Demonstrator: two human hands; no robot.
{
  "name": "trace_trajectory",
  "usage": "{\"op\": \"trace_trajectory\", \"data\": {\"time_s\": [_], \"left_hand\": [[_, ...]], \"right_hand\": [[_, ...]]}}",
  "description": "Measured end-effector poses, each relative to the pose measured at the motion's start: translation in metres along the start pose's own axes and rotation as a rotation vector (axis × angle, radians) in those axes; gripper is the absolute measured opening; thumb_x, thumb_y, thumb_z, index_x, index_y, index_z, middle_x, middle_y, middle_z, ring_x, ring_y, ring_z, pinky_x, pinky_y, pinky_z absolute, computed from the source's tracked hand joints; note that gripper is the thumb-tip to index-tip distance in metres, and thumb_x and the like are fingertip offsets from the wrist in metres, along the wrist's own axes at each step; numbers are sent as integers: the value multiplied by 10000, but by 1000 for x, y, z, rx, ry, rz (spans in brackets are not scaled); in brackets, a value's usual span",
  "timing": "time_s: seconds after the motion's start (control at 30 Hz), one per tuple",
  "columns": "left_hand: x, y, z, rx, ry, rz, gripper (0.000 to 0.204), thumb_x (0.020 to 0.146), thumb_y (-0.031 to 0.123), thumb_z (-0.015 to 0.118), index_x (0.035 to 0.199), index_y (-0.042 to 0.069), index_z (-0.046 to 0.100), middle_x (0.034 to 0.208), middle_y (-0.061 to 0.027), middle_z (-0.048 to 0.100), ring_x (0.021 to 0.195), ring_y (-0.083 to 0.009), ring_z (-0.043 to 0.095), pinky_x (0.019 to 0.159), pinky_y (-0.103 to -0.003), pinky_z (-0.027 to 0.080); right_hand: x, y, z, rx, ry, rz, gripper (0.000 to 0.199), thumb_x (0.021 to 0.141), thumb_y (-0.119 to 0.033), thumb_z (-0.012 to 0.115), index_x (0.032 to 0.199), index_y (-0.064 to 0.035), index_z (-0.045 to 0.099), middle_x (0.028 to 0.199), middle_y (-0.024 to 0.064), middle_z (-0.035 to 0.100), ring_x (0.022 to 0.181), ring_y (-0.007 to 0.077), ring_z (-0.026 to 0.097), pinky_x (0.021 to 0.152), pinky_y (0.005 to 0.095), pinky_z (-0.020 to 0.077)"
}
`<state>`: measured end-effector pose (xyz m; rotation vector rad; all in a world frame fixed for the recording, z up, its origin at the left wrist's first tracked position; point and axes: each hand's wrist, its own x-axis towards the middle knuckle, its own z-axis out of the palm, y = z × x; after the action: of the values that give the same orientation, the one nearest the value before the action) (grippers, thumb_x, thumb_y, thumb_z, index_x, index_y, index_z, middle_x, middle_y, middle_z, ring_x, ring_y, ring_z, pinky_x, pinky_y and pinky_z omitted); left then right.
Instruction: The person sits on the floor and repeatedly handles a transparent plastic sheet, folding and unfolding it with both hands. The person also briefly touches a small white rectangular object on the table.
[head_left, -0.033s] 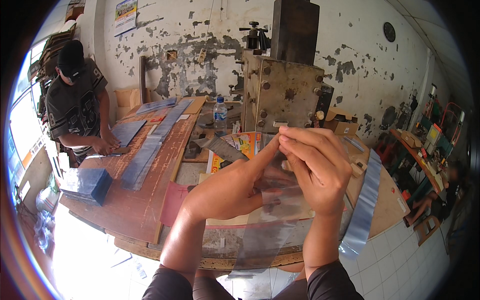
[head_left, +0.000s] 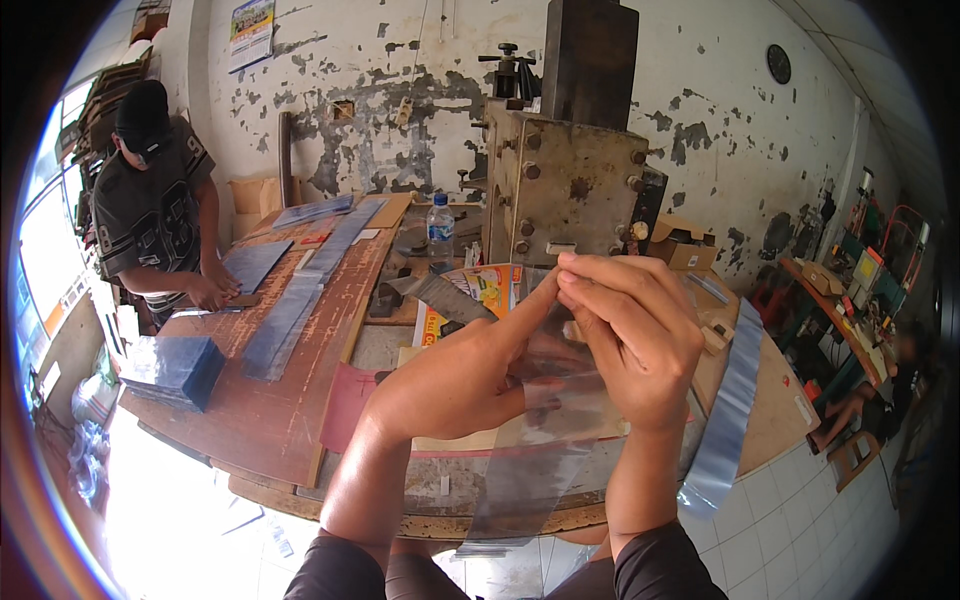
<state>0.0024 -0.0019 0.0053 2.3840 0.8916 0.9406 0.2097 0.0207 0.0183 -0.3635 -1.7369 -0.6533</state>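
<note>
One clear plastic strip (head_left: pixel 530 480) hangs toward lower centre, in the pinched grip of the right hand (head_left: pixel 640 345); whether the left hand (head_left: pixel 450 385) grips it, I cannot tell. Nothing visibly differs from the earlier frame. Left fingers partly cover a colourful packet (head_left: pixel 492 285).

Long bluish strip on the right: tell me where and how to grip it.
Probably best pinched at its near end, top and underside, coming from the wearer's side: the bluish strip looks thin and flat, and that end appears to overhang the edge of the table.
</note>
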Motion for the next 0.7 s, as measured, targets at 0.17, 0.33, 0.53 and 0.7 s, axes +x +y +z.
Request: {"op": "trace_trajectory", "data": {"time_s": [0.17,0.33,0.53,0.7], "left_hand": [[-3,-8,2,-35,19,46,1023,904,106,847,1692,-19,207,1170,-167,700,912,-222,778,744,-308,564],[-2,-8,4,-41,23,57,1089,839,-4,699,1729,80,76,964,-235,749,812,-382,729,752,-449,560],[-5,-6,0,-45,7,14,1096,816,-8,676,1734,95,87,844,-232,702,786,-389,710,729,-446,549],[-6,-9,2,-73,16,37,1096,807,-21,664,1733,93,90,847,-224,699,801,-387,709,740,-444,552]], "right_hand": [[1,-2,2,12,-10,7,228,760,35,843,978,-7,795,1052,91,795,893,268,741,743,371,578],[1,-2,3,51,26,30,249,765,45,841,1004,-8,792,1046,92,793,895,271,742,743,368,577],[2,-5,5,73,50,46,284,771,57,842,1042,-13,793,1056,93,787,902,272,743,745,368,574],[1,-6,4,58,31,35,289,767,55,842,1043,-20,799,1060,95,786,910,274,742,746,369,573]]}}
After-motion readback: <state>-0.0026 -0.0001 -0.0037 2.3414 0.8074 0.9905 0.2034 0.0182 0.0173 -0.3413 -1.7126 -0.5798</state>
